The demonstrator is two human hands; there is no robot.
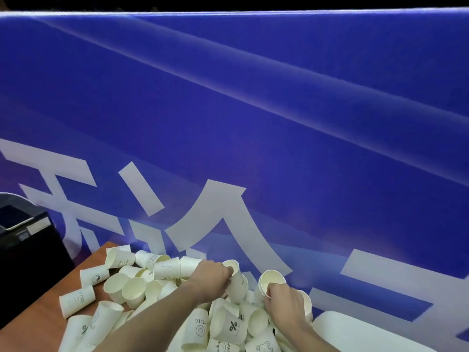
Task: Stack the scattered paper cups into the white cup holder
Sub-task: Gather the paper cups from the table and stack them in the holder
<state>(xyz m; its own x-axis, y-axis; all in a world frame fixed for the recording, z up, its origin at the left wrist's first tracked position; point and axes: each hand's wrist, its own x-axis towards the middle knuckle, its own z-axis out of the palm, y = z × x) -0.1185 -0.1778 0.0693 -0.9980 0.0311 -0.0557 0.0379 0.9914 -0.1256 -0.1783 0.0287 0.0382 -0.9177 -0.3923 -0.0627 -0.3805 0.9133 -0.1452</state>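
Paper cups (pixel 142 288), dozens heaped; one gripped in each hand's fingers, left (pixel 210 278), right (pixel 284 302).

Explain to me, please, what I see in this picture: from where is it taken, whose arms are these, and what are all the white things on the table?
There is no machine here. A person wears a camera on the head, so this single picture looks forward and down over their own two bare arms. On the brown wooden table lies a heap of scattered paper cups, most tipped on their sides, some with small prints. The left hand grips one cup near its rim. The right hand pinches the rim of a second cup. The smooth white shape at lower right may be the cup holder, though I cannot be sure. Behind stands a blue banner with large white characters.
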